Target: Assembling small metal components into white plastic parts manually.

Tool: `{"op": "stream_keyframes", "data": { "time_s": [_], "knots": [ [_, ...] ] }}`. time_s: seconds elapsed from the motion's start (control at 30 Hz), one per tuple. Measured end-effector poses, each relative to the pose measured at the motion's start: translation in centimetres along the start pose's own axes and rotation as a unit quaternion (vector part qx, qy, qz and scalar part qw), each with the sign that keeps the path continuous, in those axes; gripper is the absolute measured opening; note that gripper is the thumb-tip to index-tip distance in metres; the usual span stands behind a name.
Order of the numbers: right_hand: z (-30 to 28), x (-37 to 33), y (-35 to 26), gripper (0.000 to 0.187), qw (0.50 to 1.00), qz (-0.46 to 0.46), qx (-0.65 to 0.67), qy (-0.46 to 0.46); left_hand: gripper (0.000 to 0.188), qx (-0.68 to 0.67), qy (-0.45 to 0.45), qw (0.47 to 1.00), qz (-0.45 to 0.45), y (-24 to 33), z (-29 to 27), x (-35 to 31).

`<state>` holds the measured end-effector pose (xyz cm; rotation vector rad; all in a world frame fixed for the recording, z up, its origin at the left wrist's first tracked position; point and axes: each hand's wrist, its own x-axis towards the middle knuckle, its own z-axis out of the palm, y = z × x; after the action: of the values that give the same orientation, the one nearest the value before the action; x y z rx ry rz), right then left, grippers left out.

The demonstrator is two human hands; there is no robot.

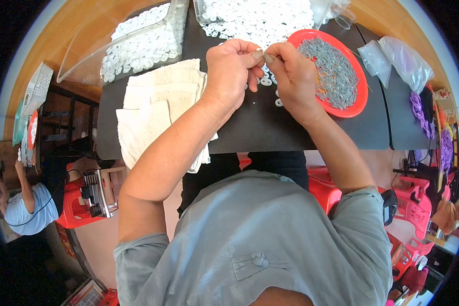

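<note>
Left hand (227, 74) and right hand (294, 76) meet over tabletop (270, 133); thumb and index fingers pinched close, tips together. What's between them: too small to tell. Loose white plastic pieces (270, 23), flat ovals with holes, heap beyond the fingers; a few lie just below the tips.

Close right of the fingers: red plate (360, 99) full of thin grey pieces (334, 71); right hand overlaps its near-left side in view, contact unclear. Left of the fingers: clear bin (177, 33) holding more white pieces. Below-left: stacked cream cloths (155, 99), left forearm crossing over them, crowding that side. Far right of the fingers, past the plate: clear plastic bags (407, 64), purple bundle (419, 113). Far left, well apart: another person in a light blue shirt (33, 210).

Writing: printed panel (81, 296) far below-left of the fingers, too small to read.

Edges: tabletop's near edge runs below the fingers, seam (376, 61) right of the plate. Dark bare stretch directly below the fingers, between cloths and plate, gives open room toward the body.
</note>
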<state>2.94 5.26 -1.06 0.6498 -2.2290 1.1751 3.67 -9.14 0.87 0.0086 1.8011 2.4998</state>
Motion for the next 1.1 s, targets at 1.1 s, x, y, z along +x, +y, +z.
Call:
{"op": "stream_keyframes", "data": {
  "time_s": [1.1],
  "knots": [
    [0.1, 0.0, -0.1, 0.016, 0.981, -0.069, -0.176, -0.030, 0.013, 0.228, 0.060, 0.969, 0.075, -0.2, 0.4, -0.3]
  ]
}}
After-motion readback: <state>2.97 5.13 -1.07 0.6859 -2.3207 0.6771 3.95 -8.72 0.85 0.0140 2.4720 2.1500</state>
